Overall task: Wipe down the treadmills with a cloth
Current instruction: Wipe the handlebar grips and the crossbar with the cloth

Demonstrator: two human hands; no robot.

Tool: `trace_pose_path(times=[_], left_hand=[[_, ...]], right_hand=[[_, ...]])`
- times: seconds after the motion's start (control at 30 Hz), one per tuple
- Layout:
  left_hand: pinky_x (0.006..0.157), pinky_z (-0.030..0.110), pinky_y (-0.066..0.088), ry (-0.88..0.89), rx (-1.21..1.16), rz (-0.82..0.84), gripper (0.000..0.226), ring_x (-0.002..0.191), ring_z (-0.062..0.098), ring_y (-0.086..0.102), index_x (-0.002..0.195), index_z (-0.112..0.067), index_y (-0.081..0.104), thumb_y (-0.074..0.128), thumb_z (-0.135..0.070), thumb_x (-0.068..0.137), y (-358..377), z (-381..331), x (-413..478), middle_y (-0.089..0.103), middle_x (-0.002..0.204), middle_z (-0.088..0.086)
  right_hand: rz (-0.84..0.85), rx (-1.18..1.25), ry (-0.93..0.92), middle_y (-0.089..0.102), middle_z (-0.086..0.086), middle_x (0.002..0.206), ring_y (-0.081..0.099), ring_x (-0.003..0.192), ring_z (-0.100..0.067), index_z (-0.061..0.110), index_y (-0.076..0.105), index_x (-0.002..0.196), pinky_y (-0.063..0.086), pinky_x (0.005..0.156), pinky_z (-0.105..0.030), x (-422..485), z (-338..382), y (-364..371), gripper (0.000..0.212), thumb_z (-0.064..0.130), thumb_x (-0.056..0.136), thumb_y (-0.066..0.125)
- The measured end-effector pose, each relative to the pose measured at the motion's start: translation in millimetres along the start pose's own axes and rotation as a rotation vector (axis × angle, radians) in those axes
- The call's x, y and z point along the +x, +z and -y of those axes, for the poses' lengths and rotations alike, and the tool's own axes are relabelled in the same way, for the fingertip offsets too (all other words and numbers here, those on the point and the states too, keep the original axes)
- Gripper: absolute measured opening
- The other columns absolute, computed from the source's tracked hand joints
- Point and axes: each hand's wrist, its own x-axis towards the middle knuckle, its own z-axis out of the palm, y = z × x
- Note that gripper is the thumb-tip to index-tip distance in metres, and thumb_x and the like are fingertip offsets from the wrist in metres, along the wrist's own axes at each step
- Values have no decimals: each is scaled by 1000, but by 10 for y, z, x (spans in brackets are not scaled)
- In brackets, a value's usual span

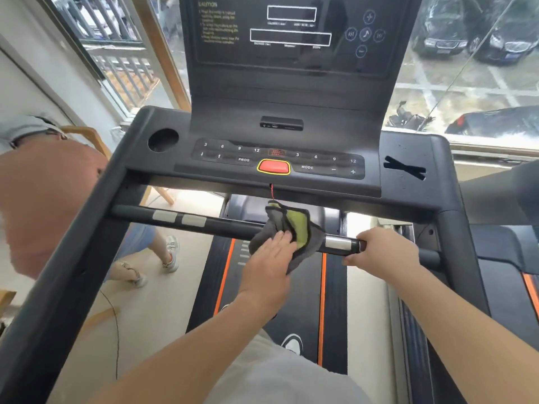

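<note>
The left hand lies flat, fingers straight, pressing a grey and yellow-green cloth against the treadmill's black crossbar; the cloth is draped over the bar near its middle, bunched at the top. The right hand is clenched around the same bar further right, just beside a silver pulse sensor (two more pale sensor pads sit left of the cloth). Above, the console carries speed keys and a red stop button, with a thin red cord hanging below it. The dark display panel rises behind. Below runs the belt between orange stripes. To the left, another person in a rust-coloured shirt bends over the floor
</note>
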Motion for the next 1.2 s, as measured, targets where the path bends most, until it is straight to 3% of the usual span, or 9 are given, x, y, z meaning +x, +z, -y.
trace_pose_path(times=[0.13,0.27,0.5,0.57,0.67,0.83,0.97,1.1,1.2], left_hand=[[82,20,42,-497,-406,-197,24,89,4,57,117,-30,59,47,-13,106,-353,-29,-113,64,102,-12],[86,42,53,-893,-785,-585,20,92,24,61,100,-20,64,45,-28,100,-762,326,212,68,103,9],[78,30,35,-431,-259,-464,14,90,26,54,111,-19,58,48,-13,102,-844,235,517,60,90,-3],[95,39,38,-307,-22,-179,29,120,31,55,123,-23,60,51,-13,98,-421,261,475,66,119,2],[127,44,-2,-182,241,-10,58,157,17,17,151,-29,46,57,-15,96,-85,318,381,36,164,-7],[128,34,14,-175,-47,-74,67,154,5,19,153,-31,48,58,0,95,-173,354,-7,29,163,-18],[95,34,51,-510,-405,-81,36,113,15,63,111,-42,65,50,-10,103,-224,256,-341,70,114,-15],[82,39,58,-945,-872,-298,20,94,23,67,98,-25,65,48,-28,108,-461,163,-241,71,102,5],[70,24,51,-854,-930,-413,12,90,11,63,105,-27,59,49,-33,108,-783,-53,19,65,97,-4]], right_hand=[[10,-72,-5,63,9,79,63,74,-12,27,60,88,43,57,-25,1,91,-22,32,53,78,77],[-8,-30,-59,62,7,90,62,85,-17,27,55,96,45,61,-28,22,172,-63,30,45,80,73],[-77,1,-30,61,10,78,57,75,-13,26,56,79,33,55,-24,-54,222,66,28,51,88,66],[-56,-3,-32,62,10,80,59,78,-16,26,55,77,33,57,-26,-46,220,34,30,51,87,68],[-51,4,-30,62,10,80,59,78,-15,27,56,78,34,58,-26,-48,219,47,30,52,88,68],[-90,3,-39,62,12,77,59,75,-13,28,57,80,35,57,-25,-49,211,101,31,57,90,66],[-88,-10,-40,63,12,76,59,73,-11,29,58,79,38,58,-25,-33,194,92,33,59,89,66],[-92,6,-25,63,12,75,60,74,-11,29,58,78,45,61,-25,-39,197,91,33,59,88,68],[-93,27,-20,63,12,74,60,73,-10,29,59,78,46,63,-25,-42,189,97,32,58,88,68]])
